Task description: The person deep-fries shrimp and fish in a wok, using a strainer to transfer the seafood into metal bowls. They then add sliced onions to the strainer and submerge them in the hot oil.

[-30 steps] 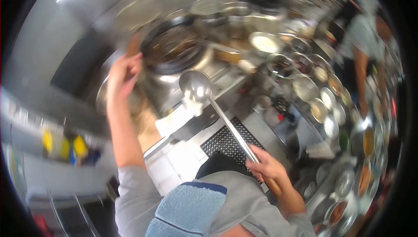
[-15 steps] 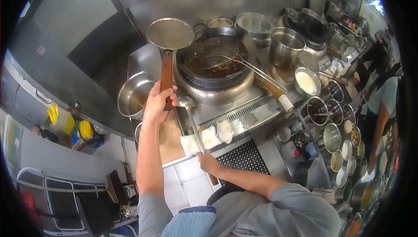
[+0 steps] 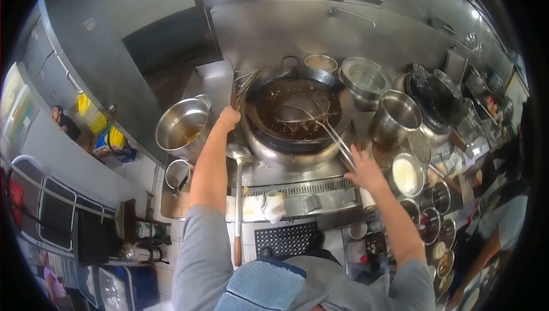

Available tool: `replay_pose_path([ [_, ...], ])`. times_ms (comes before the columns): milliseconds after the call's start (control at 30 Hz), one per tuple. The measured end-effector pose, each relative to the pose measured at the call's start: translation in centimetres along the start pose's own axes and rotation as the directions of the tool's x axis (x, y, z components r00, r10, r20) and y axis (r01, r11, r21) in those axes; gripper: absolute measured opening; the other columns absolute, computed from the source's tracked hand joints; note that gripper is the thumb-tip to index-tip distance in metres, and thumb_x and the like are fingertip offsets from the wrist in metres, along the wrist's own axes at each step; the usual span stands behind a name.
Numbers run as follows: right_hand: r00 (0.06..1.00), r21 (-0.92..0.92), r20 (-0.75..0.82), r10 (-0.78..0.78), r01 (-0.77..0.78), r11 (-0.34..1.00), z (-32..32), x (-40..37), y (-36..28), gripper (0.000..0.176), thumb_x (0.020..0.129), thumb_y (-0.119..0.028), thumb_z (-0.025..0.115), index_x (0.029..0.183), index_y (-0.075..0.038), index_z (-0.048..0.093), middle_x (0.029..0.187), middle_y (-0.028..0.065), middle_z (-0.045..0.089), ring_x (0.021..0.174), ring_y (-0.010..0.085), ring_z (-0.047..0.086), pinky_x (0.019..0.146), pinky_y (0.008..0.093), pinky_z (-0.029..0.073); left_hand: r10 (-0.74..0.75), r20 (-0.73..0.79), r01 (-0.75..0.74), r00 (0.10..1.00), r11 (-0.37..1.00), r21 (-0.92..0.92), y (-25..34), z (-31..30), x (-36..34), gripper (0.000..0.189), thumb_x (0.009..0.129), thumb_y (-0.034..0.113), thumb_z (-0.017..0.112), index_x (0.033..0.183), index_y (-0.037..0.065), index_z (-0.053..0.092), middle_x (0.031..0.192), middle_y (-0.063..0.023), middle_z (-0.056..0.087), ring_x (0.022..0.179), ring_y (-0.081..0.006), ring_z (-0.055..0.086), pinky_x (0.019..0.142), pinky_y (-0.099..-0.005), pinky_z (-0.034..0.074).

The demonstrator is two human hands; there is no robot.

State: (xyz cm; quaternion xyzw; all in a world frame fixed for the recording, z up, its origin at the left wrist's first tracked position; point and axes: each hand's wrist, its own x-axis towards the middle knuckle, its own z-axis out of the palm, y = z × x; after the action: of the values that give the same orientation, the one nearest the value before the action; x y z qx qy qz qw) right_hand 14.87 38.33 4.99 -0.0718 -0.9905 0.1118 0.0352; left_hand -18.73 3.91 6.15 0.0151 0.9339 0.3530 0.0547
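My left hand (image 3: 230,118) is closed round the brown wooden handle of a flat round strainer, its head turned nearly edge-on beside the wok. My right hand (image 3: 366,168) is open, fingers spread, right at the metal handle of a wire skimmer (image 3: 334,136). The skimmer's round mesh head rests in the big black wok (image 3: 264,85), which holds dark brown oil with bits floating in it. A long ladle (image 3: 239,196) with a wooden grip lies across the stove's front edge, over folded white cloths (image 3: 274,205).
A steel pot (image 3: 166,125) stands left of the wok, with a smaller pot (image 3: 178,168) below it. To the right are a tall steel pot (image 3: 400,105) and a bowl of white liquid (image 3: 406,175). Another person (image 3: 503,225) works at far right among several containers.
My right hand has let go of the ladle and moved right to the skimmer handle. My left hand has tilted the flat strainer from face-up to nearly edge-on. The view has shifted.
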Motion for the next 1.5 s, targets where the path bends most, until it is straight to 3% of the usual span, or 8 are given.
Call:
replay_pose_path([
  [133,0.999,0.253,-0.009,-0.049,0.05,0.966,1.6,2.0,5.4,0.062,0.086,-0.013,0.063,0.141,-0.002,0.035,0.122,0.0285,0.053,0.112,0.0406,0.054,0.096,0.0427,0.043,-0.038,0.017,0.042,0.999,0.941,-0.336,0.9,-1.6,-2.2,0.049,0.08,0.002,0.043,0.128,0.001,0.05,0.088,-0.0183,0.064,0.052,-0.0231,0.055,0.045,-0.0358,0.043],
  [267,0.995,0.563,-0.07,-0.077,0.103,0.82,-2.0,2.0,10.0,0.046,0.089,-0.012,0.057,0.132,0.001,0.045,0.115,0.025,0.06,0.108,0.0359,0.058,0.093,0.0396,0.044,0.464,-0.235,-0.459,0.854,0.885,0.082,0.4,-5.5,-12.5,0.055,0.086,0.002,0.049,0.14,0.005,0.041,0.105,-0.0133,0.061,0.08,-0.0173,0.058,0.073,-0.0269,0.048],
  [467,0.949,0.81,0.29,0.124,-0.312,0.496,-5.8,3.5,13.4,0.04,0.096,-0.013,0.047,0.134,-0.001,0.042,0.078,0.0043,0.053,0.058,0.0105,0.049,0.048,0.0263,0.041,0.158,-0.052,-0.166,0.986,0.958,-0.234,4.9,-6.5,-24.7,0.056,0.087,-0.001,0.053,0.141,0.006,0.04,0.126,-0.0143,0.058,0.114,-0.0197,0.054,0.095,-0.0292,0.042],
  [600,0.961,0.824,0.192,0.197,-0.267,0.5,-5.8,4.4,12.4,0.042,0.097,-0.012,0.045,0.137,-0.001,0.038,0.075,0.0033,0.051,0.053,0.0083,0.045,0.042,0.0242,0.035,0.45,-0.051,-0.447,0.892,0.857,-0.255,0.6,0.7,-22.3,0.059,0.084,-0.003,0.05,0.141,0.01,0.042,0.12,-0.0175,0.059,0.105,-0.0271,0.06,0.09,-0.0344,0.046],
  [800,0.955,0.821,0.133,0.263,-0.255,0.51,-6.8,4.1,10.0,0.048,0.096,-0.011,0.045,0.141,-0.001,0.034,0.076,0.0032,0.052,0.052,0.0084,0.044,0.042,0.0241,0.035,0.41,0.072,-0.416,0.909,0.887,0.202,2.6,4.9,-24.1,0.071,0.075,-0.008,0.049,0.143,0.013,0.039,0.113,-0.03,0.055,0.099,-0.0452,0.057,0.088,-0.0477,0.047],
  [933,0.927,0.847,0.147,0.346,-0.299,0.44,-7.9,1.7,7.9,0.045,0.096,-0.01,0.045,0.139,-0.001,0.038,0.075,0.003,0.052,0.052,0.0082,0.045,0.042,0.0242,0.036,0.341,0.198,-0.39,0.919,0.858,0.334,1.5,2.0,-25.7,0.072,0.075,-0.006,0.051,0.143,0.014,0.038,0.113,-0.0304,0.054,0.097,-0.0459,0.058,0.084,-0.0482,0.049],
  [1333,0.955,0.387,-0.083,0.284,-0.231,0.893,-8.5,1.7,5.3,0.051,0.09,-0.005,0.046,0.14,0.0,0.039,0.081,0.0081,0.061,0.065,0.0168,0.057,0.061,0.0332,0.047,0.386,0.195,-0.43,0.902,0.759,0.488,-1.4,-0.4,-28.5,0.074,0.073,-0.006,0.051,0.143,0.012,0.037,0.106,-0.0278,0.054,0.077,-0.0395,0.064,0.069,-0.0462,0.053],
  [1500,0.928,0.501,0.22,0.302,-0.373,0.781,-7.7,7.3,6.8,0.059,0.086,0.003,0.04,0.144,-0.004,0.033,0.072,0.0064,0.052,0.049,0.0141,0.045,0.04,0.03,0.038,0.347,0.15,-0.377,0.926,0.808,0.453,-2.0,-0.1,-30.0,0.074,0.073,-0.005,0.052,0.143,0.013,0.037,0.102,-0.0245,0.055,0.077,-0.0371,0.064,0.069,-0.0446,0.052],
])
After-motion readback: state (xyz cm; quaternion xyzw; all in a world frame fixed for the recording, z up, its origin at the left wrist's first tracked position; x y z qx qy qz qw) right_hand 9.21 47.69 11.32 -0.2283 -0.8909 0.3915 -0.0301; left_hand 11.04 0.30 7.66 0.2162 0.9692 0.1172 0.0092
